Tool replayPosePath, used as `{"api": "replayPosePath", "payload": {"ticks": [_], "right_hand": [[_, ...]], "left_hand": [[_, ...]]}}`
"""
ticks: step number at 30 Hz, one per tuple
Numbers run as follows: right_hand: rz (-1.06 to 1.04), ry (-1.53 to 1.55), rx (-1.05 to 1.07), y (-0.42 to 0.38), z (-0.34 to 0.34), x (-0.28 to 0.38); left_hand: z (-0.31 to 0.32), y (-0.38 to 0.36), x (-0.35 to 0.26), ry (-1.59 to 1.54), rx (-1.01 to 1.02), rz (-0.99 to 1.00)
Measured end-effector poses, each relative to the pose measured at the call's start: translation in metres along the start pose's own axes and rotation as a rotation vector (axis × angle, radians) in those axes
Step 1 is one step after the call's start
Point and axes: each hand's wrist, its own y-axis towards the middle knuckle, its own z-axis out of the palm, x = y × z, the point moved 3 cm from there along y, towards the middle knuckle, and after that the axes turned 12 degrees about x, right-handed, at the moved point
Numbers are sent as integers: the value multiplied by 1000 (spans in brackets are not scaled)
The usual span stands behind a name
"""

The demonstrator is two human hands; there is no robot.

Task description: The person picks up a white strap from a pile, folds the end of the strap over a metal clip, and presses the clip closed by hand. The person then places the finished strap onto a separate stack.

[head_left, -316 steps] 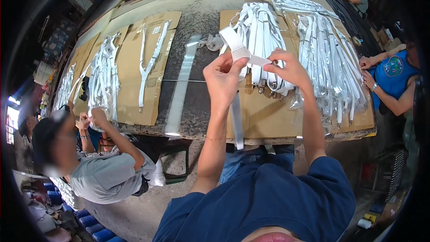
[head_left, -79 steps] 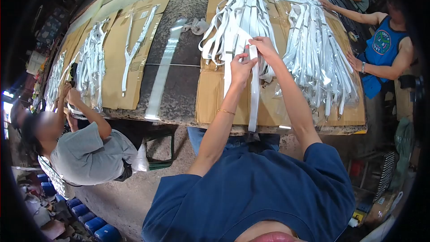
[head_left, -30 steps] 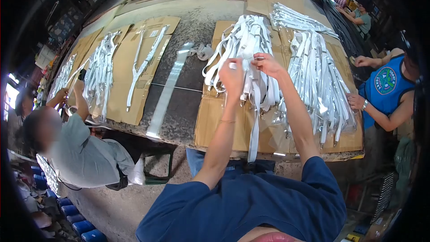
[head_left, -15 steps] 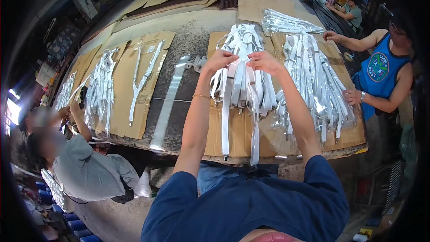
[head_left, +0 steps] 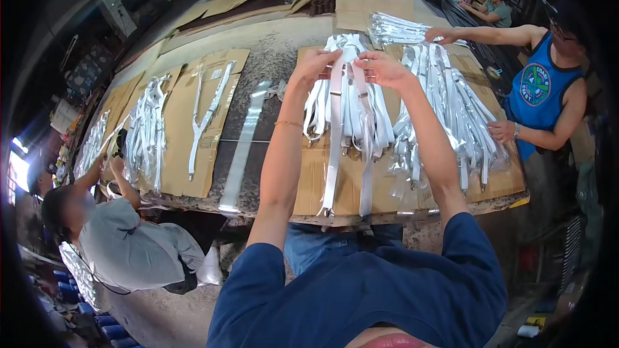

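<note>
Both hands are raised over a pile of white suspenders (head_left: 382, 119) lying on cardboard. My left hand (head_left: 317, 66) pinches the upper part of one pair of white suspenders (head_left: 334, 132), its fingers closed. My right hand (head_left: 385, 69) is closed on the same pair, a short way to the right. Its two straps hang toward the table's front edge, with a metal clip at the left strap's lower end. The exact finger contact is partly hidden.
Bagged suspenders (head_left: 445, 116) lie to the right, where a person in a blue tank top (head_left: 538, 87) reaches over them. At left, a person in grey (head_left: 132, 245) handles more suspenders (head_left: 147, 132). A clear plastic strip (head_left: 244, 148) and a single pair of suspenders (head_left: 201, 122) lie between.
My hands have moved slightly away from me, and the held straps hang farther up the table. The right-hand person's far hand has moved left onto the back bundle.
</note>
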Motion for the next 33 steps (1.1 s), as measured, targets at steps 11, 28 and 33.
{"api": "replayPosePath", "payload": {"ticks": [11,28,33], "right_hand": [[-112,-196,-72,-31,21,18],[-609,-327,-295,-98,27,47],[-630,-205,-266,-141,7,101]], "left_hand": [[36,-7,-19,281,-175,217],[110,-11,-28,-521,80,460],[76,7,50,-245,489,338]]}}
